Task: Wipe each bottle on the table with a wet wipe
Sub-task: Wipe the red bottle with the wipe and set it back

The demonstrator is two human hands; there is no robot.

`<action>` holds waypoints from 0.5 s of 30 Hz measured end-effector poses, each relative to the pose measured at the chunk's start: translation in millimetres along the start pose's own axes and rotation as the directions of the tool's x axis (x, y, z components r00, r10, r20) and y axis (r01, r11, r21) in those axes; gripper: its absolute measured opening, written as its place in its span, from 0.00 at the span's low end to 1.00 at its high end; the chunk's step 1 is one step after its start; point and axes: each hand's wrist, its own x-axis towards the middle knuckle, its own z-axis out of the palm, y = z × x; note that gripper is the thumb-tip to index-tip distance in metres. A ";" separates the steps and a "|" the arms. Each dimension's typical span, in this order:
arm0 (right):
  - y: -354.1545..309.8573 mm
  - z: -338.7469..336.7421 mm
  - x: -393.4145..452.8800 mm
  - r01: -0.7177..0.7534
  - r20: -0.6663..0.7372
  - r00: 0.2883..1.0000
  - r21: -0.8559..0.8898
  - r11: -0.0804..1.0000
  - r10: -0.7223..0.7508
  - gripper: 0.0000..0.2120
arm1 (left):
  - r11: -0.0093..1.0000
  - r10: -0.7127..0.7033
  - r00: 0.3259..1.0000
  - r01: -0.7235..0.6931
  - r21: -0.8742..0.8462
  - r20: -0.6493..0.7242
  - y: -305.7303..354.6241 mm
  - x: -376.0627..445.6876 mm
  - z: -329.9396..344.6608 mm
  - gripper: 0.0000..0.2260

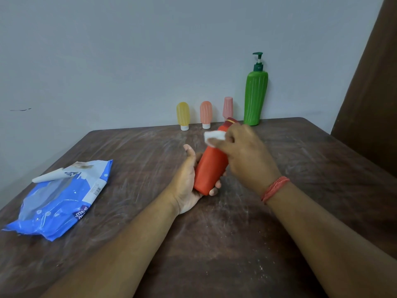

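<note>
While wiped, red bottle (211, 166) cradled tilted in left hand (189, 179), fingers curled beneath for steadiness; wipe (213, 137) pinched by right hand (247, 155) against neck. Beyond hands: four bottles (255, 95) awaiting.

On the table (279, 211), the bottle in hand (211, 168) sits near the centre, tilted with its cap toward one o'clock. The left hand (187, 179) lies under and at nine o'clock of it; the right hand (245, 155) is at three o'clock, over its upper part, with the wipe (213, 137) against the bottle's neck. The wipes pack (62, 198) lies flat well apart at eight o'clock. Along the far edge by the wall (129, 50), at twelve o'clock, stand three small tubes (205, 114) in a row on their caps; the pump bottle (255, 97) stands upright just beyond them at one o'clock.
</note>
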 end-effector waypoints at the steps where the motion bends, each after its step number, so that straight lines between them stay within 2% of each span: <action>1: -0.9 0.2 -3.2 0.121 0.025 0.992 -0.031 0.992 -0.120 0.17 | 1.000 0.002 1.000 -0.002 -0.003 -0.002 0.3 0.0 0.5 0.40; 2: 2.0 -1.1 -2.9 0.155 0.019 0.988 -0.073 0.985 -0.154 0.19 | 1.000 0.000 1.000 0.000 0.001 -0.003 0.8 0.0 1.1 0.40; 5: 8.5 -6.5 6.7 -0.131 -0.096 0.988 -0.117 0.985 0.120 0.20 | 0.999 -0.010 1.000 0.011 0.042 -0.008 1.4 -0.5 1.9 0.40; 6: 5.2 -6.1 5.8 -0.154 -0.092 0.985 -0.093 0.984 0.145 0.20 | 0.999 -0.012 1.000 0.012 0.040 -0.010 1.1 -0.7 1.8 0.40; 8: -6.3 -1.7 -0.9 -0.001 0.017 1.000 -0.022 1.000 0.001 0.21 | 1.000 -0.008 1.000 0.008 -0.009 -0.014 0.8 -1.0 1.1 0.39; 10: -17.2 0.2 -6.6 0.175 0.140 0.974 0.042 0.984 -0.179 0.26 | 0.997 0.016 1.000 -0.018 -0.072 -0.023 1.3 0.1 0.0 0.38; 12: -20.7 -0.6 -6.7 0.226 0.195 0.951 0.099 0.969 -0.241 0.29 | 0.992 0.035 0.999 -0.039 -0.118 -0.031 1.2 1.3 -1.0 0.39; 15: -25.3 2.5 -8.7 0.308 0.235 0.913 0.133 0.942 -0.332 0.27 | 0.980 0.014 0.998 -0.026 -0.198 -0.059 2.4 1.8 -5.8 0.43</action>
